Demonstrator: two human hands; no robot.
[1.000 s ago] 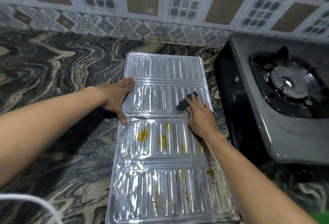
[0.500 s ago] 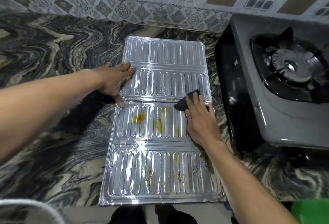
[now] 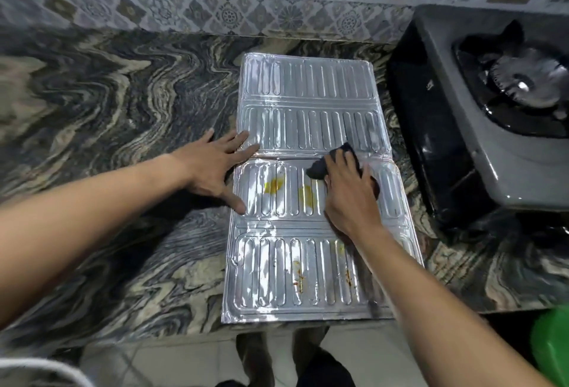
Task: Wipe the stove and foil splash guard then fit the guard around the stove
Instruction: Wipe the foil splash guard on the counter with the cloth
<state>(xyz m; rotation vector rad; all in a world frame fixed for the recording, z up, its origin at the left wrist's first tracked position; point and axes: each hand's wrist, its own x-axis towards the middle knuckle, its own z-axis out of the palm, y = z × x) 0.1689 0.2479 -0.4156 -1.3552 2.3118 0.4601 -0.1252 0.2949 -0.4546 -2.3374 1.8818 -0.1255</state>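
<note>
The foil splash guard [image 3: 308, 116] lies flat on the marbled counter, unfolded into several ribbed panels. Yellow stains mark its third panel and brown specks its nearest one. My left hand [image 3: 215, 168] rests flat, fingers spread, on the guard's left edge at the middle fold. My right hand [image 3: 351, 199] presses a dark cloth [image 3: 320, 168] onto the third panel, just right of the yellow stains. The grey single-burner stove [image 3: 480, 128] stands to the right of the guard, apart from it.
The marbled counter [image 3: 117, 109] stretches left of the guard, and a tiled wall [image 3: 246, 11] backs it. The guard's near end overhangs the counter's front edge slightly. A green object [image 3: 551, 346] sits low at the right, and a white cord [image 3: 46, 368] at bottom left.
My right hand has slid the cloth toward me, from the second panel across the fold onto the stained third panel. My left hand stays on the left edge. The camera tilted downward.
</note>
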